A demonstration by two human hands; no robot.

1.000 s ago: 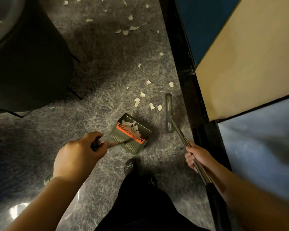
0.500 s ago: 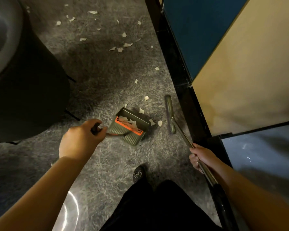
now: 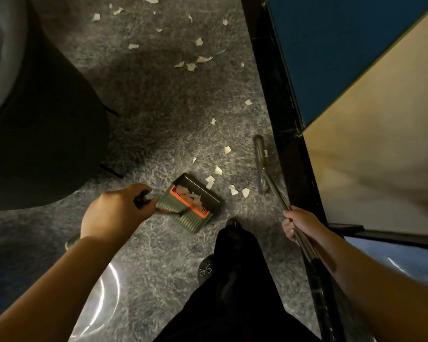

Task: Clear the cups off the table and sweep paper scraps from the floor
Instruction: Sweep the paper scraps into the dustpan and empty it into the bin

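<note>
A green dustpan (image 3: 195, 203) with an orange comb strip rests on the grey floor, a few paper scraps lying inside it. My left hand (image 3: 116, 213) grips its dark handle from the left. My right hand (image 3: 300, 224) holds the metal pole of a broom, and the narrow broom head (image 3: 260, 164) sits on the floor close to the black baseboard. Several pale paper scraps (image 3: 232, 190) lie between the pan's mouth and the broom head. Further scraps (image 3: 190, 66) are scattered farther up the floor.
A large dark round bin (image 3: 42, 134) fills the left side. A black baseboard (image 3: 282, 114) and blue-and-beige wall panels bound the right. My black trouser legs and shoe (image 3: 205, 270) stand below the pan. A shiny round object (image 3: 97, 304) lies near my left forearm.
The broom head has shifted away from the pan toward the baseboard, and the view has tilted, showing more of the far floor. Scraps near the pan's mouth lie a little more spread out.
</note>
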